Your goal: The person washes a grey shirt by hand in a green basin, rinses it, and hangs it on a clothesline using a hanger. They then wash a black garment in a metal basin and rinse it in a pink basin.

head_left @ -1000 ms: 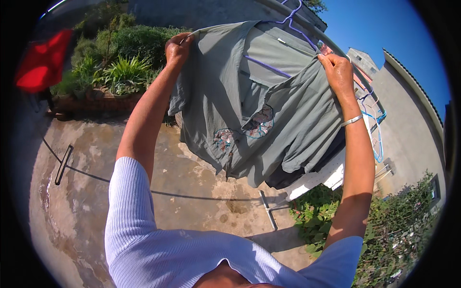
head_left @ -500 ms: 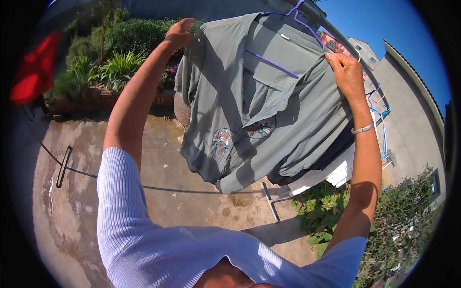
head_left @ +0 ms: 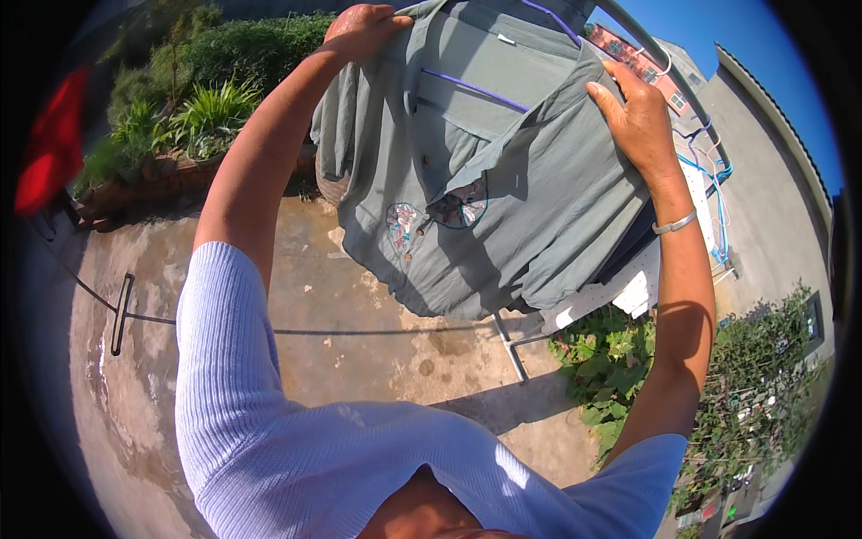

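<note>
A grey-green button-front shirt (head_left: 557,171) with embroidered patches hangs in front of me on a purple hanger (head_left: 476,92), whose lower bar shows through the neckline. My left hand (head_left: 364,34) is closed on the shirt's left shoulder, the fingertips at the cloth near the collar. At the opposite shoulder, my right hand (head_left: 639,117) lies against the fabric with thumb and forefinger apart. A silver bangle (head_left: 675,223) circles my right wrist. The top of the hanger is cut off by the picture's upper edge.
A metal drying rack (head_left: 642,36) runs along the upper right, with dark and white clothes (head_left: 639,295) behind the shirt and spare hangers (head_left: 700,139). Its foot (head_left: 510,350) stands on concrete. Planting beds (head_left: 215,117) lie at the far left, leafy vines (head_left: 606,373) at the right.
The shirt sits higher in view and slightly left. My left hand has moved from beside the sleeve to the shoulder near the collar. My right thumb and forefinger have parted from their pinch.
</note>
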The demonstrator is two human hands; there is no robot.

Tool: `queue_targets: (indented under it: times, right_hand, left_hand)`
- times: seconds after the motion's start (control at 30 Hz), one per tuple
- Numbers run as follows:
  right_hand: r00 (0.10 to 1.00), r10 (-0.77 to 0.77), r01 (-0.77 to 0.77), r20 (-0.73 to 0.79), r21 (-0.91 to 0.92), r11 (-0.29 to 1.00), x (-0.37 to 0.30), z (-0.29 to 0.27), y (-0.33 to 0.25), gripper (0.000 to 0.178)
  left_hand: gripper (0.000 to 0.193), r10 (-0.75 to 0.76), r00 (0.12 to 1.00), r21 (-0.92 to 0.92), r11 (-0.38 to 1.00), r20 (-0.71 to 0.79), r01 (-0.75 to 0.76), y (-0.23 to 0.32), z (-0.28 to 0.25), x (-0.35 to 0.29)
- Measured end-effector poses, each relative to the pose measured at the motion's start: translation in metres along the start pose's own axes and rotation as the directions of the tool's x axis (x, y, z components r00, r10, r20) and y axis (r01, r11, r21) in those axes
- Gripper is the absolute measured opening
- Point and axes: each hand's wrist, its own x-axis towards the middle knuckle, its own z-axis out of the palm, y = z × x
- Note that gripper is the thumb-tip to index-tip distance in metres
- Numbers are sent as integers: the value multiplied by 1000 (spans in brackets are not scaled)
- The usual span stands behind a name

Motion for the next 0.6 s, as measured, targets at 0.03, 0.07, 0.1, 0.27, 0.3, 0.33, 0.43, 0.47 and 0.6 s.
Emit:
queue_targets:
  times: [0.03, 0.07, 0.1, 0.27, 0.3, 0.33, 0.43, 0.47, 0.6]
  right_hand:
    - [999, -48, 48, -13, -34, 998, -2, 4, 2, 43]
    - [999, -48, 48, -3, -93, 994, -7, 5, 0, 47]
    - [999, -48, 48, 5, -160, 986, -11, 2, -4, 50]
    - [1000, 1, 7, 31, -279, 960, -33, -7, -22, 65]
    - [995, 75, -42, 71, -393, 918, -39, -13, -24, 66]
    - [998, 22, 1, 54, -393, 920, -44, -15, -22, 66]
    - [994, -105, 97, 3, -421, 902, -52, -4, -18, 61]
    - [987, -162, 136, -15, -474, 870, -54, -3, -20, 60]
    - [931, -362, 259, -52, -605, 753, -54, 8, -36, 44]
  left_hand:
    - [49, -8, 1000, -3, 1000, 23, 8, -7, -2, 0]
    - [50, -15, 999, -6, 1000, 48, 16, -15, -4, 0]
    - [50, 20, 998, -45, 999, 54, -18, -24, -3, 3]
    - [45, 412, 883, 401, 865, -226, -301, -6, -10, -16]
    - [43, 391, 871, 403, 879, -298, -256, 24, -3, -22]
    - [42, 367, 853, 409, 889, -370, -206, 57, -4, -32]
    - [20, 585, 809, 441, 715, 48, -543, 97, 2, -57]
    - [18, 606, 756, 417, 638, 247, -648, 106, 6, -63]
    - [8, 643, 731, 556, 530, 228, -640, 91, 39, -71]
